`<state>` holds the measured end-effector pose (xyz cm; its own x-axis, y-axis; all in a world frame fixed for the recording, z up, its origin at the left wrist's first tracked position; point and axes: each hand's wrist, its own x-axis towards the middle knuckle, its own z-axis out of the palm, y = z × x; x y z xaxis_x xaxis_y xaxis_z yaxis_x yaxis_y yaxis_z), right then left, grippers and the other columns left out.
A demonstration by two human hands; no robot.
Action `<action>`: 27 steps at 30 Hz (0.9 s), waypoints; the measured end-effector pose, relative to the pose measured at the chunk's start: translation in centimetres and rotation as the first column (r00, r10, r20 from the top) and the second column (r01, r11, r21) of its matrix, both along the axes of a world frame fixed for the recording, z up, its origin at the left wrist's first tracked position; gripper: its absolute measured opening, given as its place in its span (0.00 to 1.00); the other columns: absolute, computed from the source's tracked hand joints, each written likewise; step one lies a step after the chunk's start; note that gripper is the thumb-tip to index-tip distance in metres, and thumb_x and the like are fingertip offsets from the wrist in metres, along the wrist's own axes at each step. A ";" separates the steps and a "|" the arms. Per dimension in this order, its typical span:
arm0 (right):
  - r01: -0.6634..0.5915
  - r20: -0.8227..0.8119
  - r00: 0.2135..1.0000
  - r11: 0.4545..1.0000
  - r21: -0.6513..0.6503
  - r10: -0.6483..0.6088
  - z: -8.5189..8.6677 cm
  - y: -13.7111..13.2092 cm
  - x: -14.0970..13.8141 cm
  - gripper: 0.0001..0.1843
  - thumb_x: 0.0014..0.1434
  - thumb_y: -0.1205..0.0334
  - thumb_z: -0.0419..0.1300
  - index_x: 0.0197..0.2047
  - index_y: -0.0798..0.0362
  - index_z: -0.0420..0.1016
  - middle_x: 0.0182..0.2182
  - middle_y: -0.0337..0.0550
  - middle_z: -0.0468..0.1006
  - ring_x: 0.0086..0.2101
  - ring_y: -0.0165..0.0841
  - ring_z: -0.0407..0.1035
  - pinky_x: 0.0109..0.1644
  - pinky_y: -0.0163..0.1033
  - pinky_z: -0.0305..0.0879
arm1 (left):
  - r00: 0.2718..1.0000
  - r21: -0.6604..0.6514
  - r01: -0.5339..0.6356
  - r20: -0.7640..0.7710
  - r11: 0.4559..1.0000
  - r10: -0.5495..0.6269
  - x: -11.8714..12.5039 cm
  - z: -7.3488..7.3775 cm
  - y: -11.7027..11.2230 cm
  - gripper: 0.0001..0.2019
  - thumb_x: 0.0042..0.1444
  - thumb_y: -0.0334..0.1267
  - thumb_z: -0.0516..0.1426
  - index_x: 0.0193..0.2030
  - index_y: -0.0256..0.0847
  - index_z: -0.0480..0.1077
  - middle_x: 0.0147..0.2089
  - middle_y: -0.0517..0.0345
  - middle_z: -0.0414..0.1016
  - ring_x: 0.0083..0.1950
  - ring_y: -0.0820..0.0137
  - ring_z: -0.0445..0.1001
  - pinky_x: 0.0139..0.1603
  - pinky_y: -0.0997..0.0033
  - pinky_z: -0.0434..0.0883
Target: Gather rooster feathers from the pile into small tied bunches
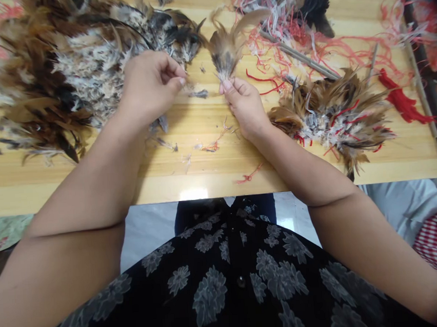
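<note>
My right hand pinches the pale quill ends of a small bunch of brown feathers, whose tips fan out away from me. To its left, my left hand is closed, thumb against the curled fingers. Whatever lies between those fingertips, if anything, is too small to make out. That hand hovers at the right edge of a large pile of brown, black and whitish feathers. Small loose feather bits lie on the wooden table between my hands.
A smaller heap of feather bunches tied with red lies right of my right arm. Beyond it are a thin stick, tangled pink and white strands, a red strip bundle and a dark frame at the right edge.
</note>
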<state>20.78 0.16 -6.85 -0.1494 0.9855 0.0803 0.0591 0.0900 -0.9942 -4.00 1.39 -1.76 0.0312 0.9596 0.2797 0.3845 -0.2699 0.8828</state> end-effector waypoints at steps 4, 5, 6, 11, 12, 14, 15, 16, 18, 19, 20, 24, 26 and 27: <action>0.030 -0.019 0.999 0.999 -0.040 -0.031 0.1 0.0 0.0 0.34 0.80 0.23 0.70 0.40 0.45 0.73 0.30 0.33 0.59 0.36 0.32 0.67 0.49 0.41 0.78 | 0.995 -0.058 0.067 -0.072 0.996 -0.071 -0.2 -1.9 0.7 0.13 0.48 0.28 0.78 0.37 0.51 0.90 0.40 0.55 0.69 0.55 0.48 0.72 0.88 0.43 0.65; 0.041 -0.023 0.999 0.998 -0.044 -0.042 0.2 -0.1 0.0 0.34 0.80 0.24 0.70 0.40 0.45 0.74 0.30 0.33 0.59 0.36 0.32 0.67 0.49 0.40 0.78 | 0.995 -0.067 0.077 -0.052 0.995 -0.080 0.0 -2.4 0.7 0.13 0.47 0.30 0.77 0.37 0.54 0.90 0.41 0.54 0.68 0.59 0.46 0.71 0.90 0.43 0.60; 0.047 -0.027 0.998 0.998 -0.049 -0.049 0.2 -0.1 0.0 0.34 0.80 0.24 0.71 0.40 0.45 0.74 0.30 0.33 0.59 0.35 0.32 0.67 0.49 0.40 0.78 | 0.995 -0.074 0.093 -0.020 0.993 -0.095 0.3 -2.8 0.8 0.13 0.47 0.32 0.77 0.37 0.56 0.89 0.42 0.53 0.67 0.63 0.44 0.70 0.91 0.45 0.58; 0.042 -0.049 0.998 0.998 -0.056 -0.045 0.3 0.0 0.1 0.38 0.77 0.17 0.69 0.38 0.45 0.73 0.29 0.33 0.58 0.33 0.32 0.64 0.44 0.40 0.74 | 0.952 -0.133 0.248 0.218 0.959 -0.216 1.3 -4.7 0.8 0.16 0.49 0.33 0.78 0.31 0.60 0.79 0.40 0.47 0.73 0.80 0.40 0.64 0.77 0.52 0.72; 0.043 -0.051 0.998 0.998 -0.051 -0.045 0.3 0.0 0.1 0.39 0.76 0.15 0.68 0.38 0.44 0.73 0.29 0.33 0.58 0.33 0.32 0.63 0.43 0.40 0.73 | 0.943 -0.142 0.264 0.247 0.954 -0.224 1.4 -4.7 0.7 0.19 0.49 0.33 0.79 0.31 0.60 0.77 0.41 0.46 0.74 0.82 0.39 0.64 0.76 0.53 0.74; 0.048 -0.050 0.998 0.998 -0.037 -0.049 0.1 0.2 0.2 0.41 0.76 0.13 0.65 0.38 0.44 0.72 0.29 0.33 0.57 0.33 0.32 0.61 0.42 0.40 0.72 | 0.946 -0.131 0.243 0.249 0.961 -0.205 1.4 -4.4 0.5 0.21 0.48 0.33 0.81 0.32 0.58 0.74 0.42 0.47 0.75 0.84 0.40 0.63 0.79 0.55 0.72; 0.050 -0.048 0.998 0.998 -0.028 -0.052 0.0 0.2 0.2 0.41 0.76 0.13 0.65 0.38 0.44 0.71 0.29 0.33 0.57 0.33 0.32 0.61 0.41 0.39 0.71 | 0.955 -0.121 0.220 0.229 0.968 -0.188 1.4 -3.9 0.2 0.22 0.49 0.34 0.82 0.32 0.57 0.74 0.42 0.48 0.76 0.83 0.40 0.64 0.81 0.55 0.70; 0.051 -0.043 0.998 0.999 -0.020 -0.051 -0.1 0.3 0.2 0.41 0.76 0.13 0.64 0.38 0.44 0.71 0.29 0.33 0.57 0.33 0.32 0.60 0.41 0.39 0.70 | 0.965 -0.114 0.195 0.202 0.974 -0.169 1.4 -3.4 -0.1 0.21 0.50 0.36 0.83 0.34 0.56 0.75 0.41 0.50 0.76 0.82 0.41 0.66 0.82 0.55 0.69; 0.040 -0.031 0.999 0.999 -0.003 -0.040 -0.4 0.4 0.4 0.40 0.77 0.14 0.65 0.39 0.44 0.71 0.30 0.33 0.57 0.33 0.32 0.60 0.42 0.39 0.70 | 0.977 -0.130 0.159 0.166 0.979 -0.137 1.5 -2.1 -0.8 0.19 0.55 0.40 0.83 0.36 0.54 0.77 0.40 0.53 0.78 0.77 0.44 0.72 0.79 0.55 0.70; 0.032 -0.026 0.999 0.999 0.007 -0.031 -0.5 0.4 0.4 0.40 0.77 0.14 0.65 0.40 0.44 0.72 0.30 0.33 0.57 0.34 0.32 0.60 0.43 0.40 0.70 | 0.977 -0.155 0.154 0.171 0.976 -0.127 1.7 -1.4 -1.2 0.18 0.57 0.42 0.83 0.38 0.53 0.78 0.40 0.54 0.80 0.73 0.45 0.76 0.76 0.54 0.72; 0.021 -0.021 1.000 1.000 0.019 -0.021 -0.6 0.4 0.5 0.40 0.76 0.14 0.65 0.40 0.44 0.72 0.31 0.33 0.58 0.35 0.32 0.61 0.44 0.40 0.71 | 0.974 -0.183 0.153 0.195 0.971 -0.117 1.9 -0.9 -1.6 0.18 0.59 0.44 0.83 0.39 0.53 0.78 0.40 0.56 0.81 0.68 0.46 0.79 0.73 0.53 0.74; 0.006 -0.013 1.000 0.999 0.053 -0.006 -0.5 0.1 0.4 0.39 0.77 0.15 0.66 0.40 0.46 0.73 0.33 0.34 0.63 0.39 0.33 0.68 0.51 0.42 0.78 | 0.939 -0.267 0.201 0.328 0.943 -0.107 3.2 0.1 -2.5 0.19 0.59 0.46 0.84 0.44 0.52 0.80 0.40 0.57 0.85 0.55 0.52 0.86 0.60 0.52 0.81; 0.029 -0.013 1.000 0.998 0.056 -0.028 -0.2 -0.3 0.3 0.37 0.77 0.18 0.68 0.40 0.46 0.74 0.33 0.35 0.67 0.41 0.34 0.71 0.55 0.43 0.81 | 0.917 -0.272 0.239 0.380 0.932 -0.124 3.6 0.2 -2.7 0.18 0.57 0.43 0.84 0.44 0.52 0.82 0.40 0.57 0.86 0.49 0.55 0.87 0.54 0.53 0.82; 0.041 -0.016 0.999 0.998 0.057 -0.040 0.0 -0.5 0.2 0.36 0.78 0.20 0.70 0.39 0.46 0.74 0.34 0.36 0.69 0.42 0.34 0.73 0.56 0.43 0.82 | 0.908 -0.274 0.257 0.398 0.927 -0.134 3.7 0.3 -2.7 0.17 0.57 0.41 0.84 0.43 0.52 0.83 0.40 0.57 0.87 0.47 0.56 0.86 0.52 0.54 0.83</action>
<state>20.96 -0.33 -6.83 -0.1075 0.9845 0.1383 0.0488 0.1442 -0.9883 -0.28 -1.35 -1.45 0.1820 0.9833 -0.0057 -0.0135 0.0083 0.9999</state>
